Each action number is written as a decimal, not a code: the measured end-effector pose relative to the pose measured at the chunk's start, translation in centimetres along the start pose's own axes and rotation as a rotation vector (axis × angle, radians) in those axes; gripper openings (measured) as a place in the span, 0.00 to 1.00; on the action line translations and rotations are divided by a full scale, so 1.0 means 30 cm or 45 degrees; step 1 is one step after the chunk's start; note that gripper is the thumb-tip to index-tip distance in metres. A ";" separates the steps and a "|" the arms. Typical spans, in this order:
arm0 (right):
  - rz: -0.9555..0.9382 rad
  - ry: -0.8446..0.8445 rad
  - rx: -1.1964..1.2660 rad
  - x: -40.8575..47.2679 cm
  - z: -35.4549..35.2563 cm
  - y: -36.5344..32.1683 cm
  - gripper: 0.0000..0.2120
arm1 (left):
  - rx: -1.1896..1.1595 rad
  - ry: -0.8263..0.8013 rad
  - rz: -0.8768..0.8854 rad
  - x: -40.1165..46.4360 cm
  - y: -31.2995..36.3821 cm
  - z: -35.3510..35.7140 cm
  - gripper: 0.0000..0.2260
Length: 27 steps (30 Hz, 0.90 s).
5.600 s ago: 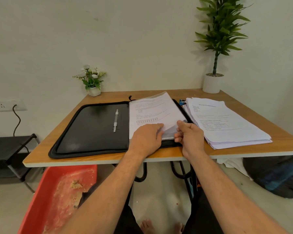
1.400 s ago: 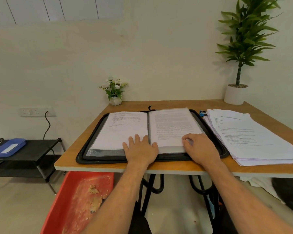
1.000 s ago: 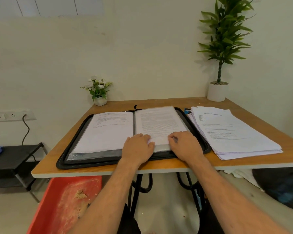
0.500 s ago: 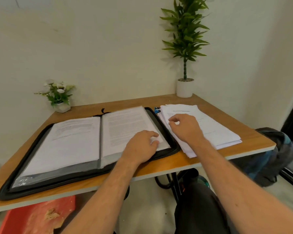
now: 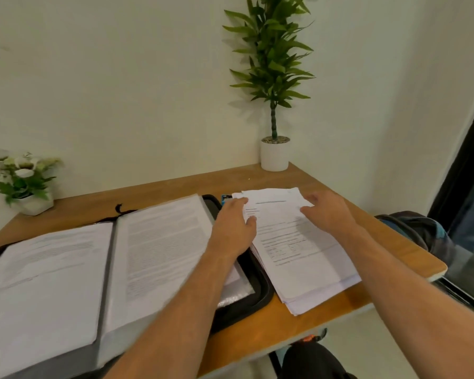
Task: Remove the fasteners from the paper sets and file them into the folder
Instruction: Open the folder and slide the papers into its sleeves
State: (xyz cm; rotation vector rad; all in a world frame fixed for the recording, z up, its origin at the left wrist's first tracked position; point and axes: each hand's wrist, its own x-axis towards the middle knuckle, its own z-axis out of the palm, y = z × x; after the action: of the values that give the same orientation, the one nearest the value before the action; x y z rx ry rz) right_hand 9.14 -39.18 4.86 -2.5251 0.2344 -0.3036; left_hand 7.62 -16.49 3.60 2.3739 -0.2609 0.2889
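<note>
A black zip folder (image 5: pixel 253 285) lies open on the wooden table (image 5: pixel 263 326), with printed sheets in clear sleeves (image 5: pixel 159 250) on both halves. To its right sits a loose stack of white printed papers (image 5: pixel 293 253). My left hand (image 5: pixel 234 228) reaches over the folder's right edge, its fingers straight and touching the stack's top left corner. My right hand (image 5: pixel 326 212) hovers at the stack's top right corner with relaxed fingers. No fastener shows on the top sheet.
A small blue object (image 5: pixel 226 198) peeks out between folder and stack. A tall potted plant (image 5: pixel 274 149) stands at the back right corner, a small flower pot (image 5: pixel 25 184) at the back left. A dark bag (image 5: pixel 419 233) lies past the table's right edge.
Both hands left the folder's right page and moved to the far end of the paper stack, one at each top corner. My head turned right.
</note>
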 end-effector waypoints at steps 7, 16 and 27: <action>0.089 -0.055 0.112 0.190 0.033 0.014 0.06 | 0.002 -0.058 -0.085 0.081 -0.089 0.109 0.32; 0.331 -0.068 0.631 0.340 0.084 0.062 0.20 | -0.063 -0.030 -0.103 0.114 -0.131 0.140 0.38; 0.307 -0.245 0.992 0.378 0.062 0.069 0.11 | -0.036 -0.041 -0.131 0.135 -0.138 0.150 0.41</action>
State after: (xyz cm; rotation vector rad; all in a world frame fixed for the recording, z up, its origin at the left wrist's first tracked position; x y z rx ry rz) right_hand 20.30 -42.51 4.05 -1.7201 0.2753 -0.0339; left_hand 13.19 -17.04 -1.13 2.3564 -0.1565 0.1974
